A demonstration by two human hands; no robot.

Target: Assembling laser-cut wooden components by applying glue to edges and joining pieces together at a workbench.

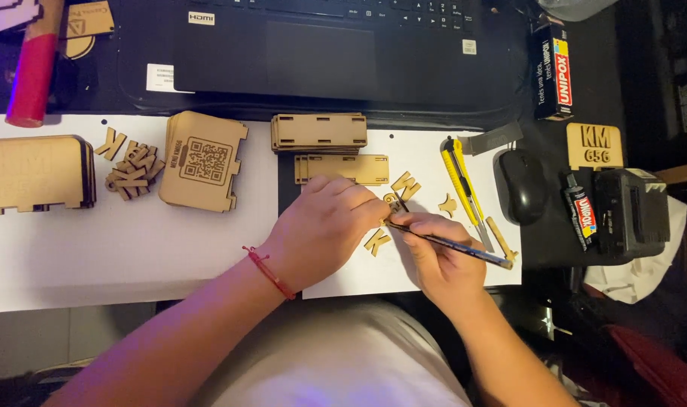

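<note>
Head view: right hand [441, 252] pinches a pencil [452, 246], tip on a small wooden piece under left hand [324, 226] fingertips, mid white sheet [343, 283]. Letter K [376, 241] just beside; utility knife [462, 185] near sheet's right edge.

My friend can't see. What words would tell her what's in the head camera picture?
Two hands work over white paper: the left hand presses a small wooden piece down while the right hand holds a pencil to it. Wooden letters, cut wooden panels, a yellow knife, a mouse and a laptop lie around them.
</note>
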